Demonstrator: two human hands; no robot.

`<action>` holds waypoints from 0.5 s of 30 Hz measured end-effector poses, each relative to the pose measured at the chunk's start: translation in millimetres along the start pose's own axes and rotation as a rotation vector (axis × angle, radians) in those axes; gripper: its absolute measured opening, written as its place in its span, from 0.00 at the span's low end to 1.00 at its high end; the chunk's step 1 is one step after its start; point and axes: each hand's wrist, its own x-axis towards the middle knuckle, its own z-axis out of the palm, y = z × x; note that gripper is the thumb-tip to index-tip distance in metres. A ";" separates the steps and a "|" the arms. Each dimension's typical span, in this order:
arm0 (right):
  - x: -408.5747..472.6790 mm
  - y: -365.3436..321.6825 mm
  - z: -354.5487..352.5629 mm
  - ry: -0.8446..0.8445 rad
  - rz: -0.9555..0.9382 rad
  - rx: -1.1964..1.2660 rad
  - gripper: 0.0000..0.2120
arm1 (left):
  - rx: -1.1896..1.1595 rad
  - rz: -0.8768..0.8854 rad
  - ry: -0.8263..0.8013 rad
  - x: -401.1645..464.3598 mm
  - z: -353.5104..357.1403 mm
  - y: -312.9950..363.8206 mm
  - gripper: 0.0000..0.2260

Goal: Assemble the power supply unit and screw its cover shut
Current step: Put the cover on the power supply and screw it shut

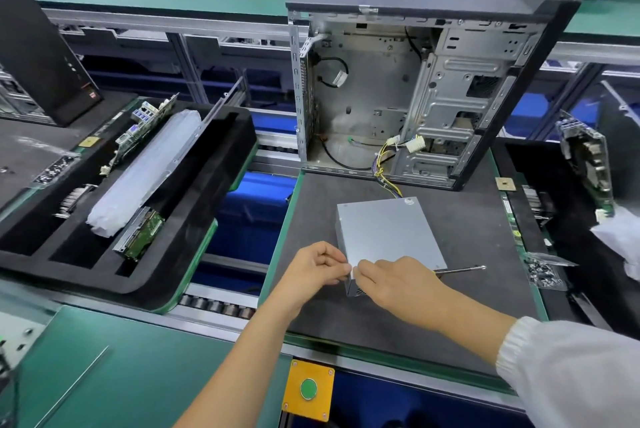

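Note:
A grey metal power supply unit [388, 230] lies flat on the dark mat [467, 220], its coloured wire bundle [386, 171] running back into the open computer case [408, 95]. My left hand [317, 266] and my right hand [398, 280] meet at the unit's near left corner. The fingertips of both pinch a small white piece [352, 270] there; what it is I cannot tell. A screwdriver [462, 269] lies on the mat just right of the unit, its shaft pointing right.
A black foam tray [225, 137] at left holds a wrapped part and circuit boards. Loose screws [545, 273] lie at the mat's right edge, beside another tray. A yellow box with a green button [308, 389] sits at the bench front. Blue bins show below the conveyor.

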 end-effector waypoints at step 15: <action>-11.5 -8.1 2.1 0.016 0.196 0.240 0.20 | 0.249 0.267 -0.052 -4.4 5.5 -5.5 0.07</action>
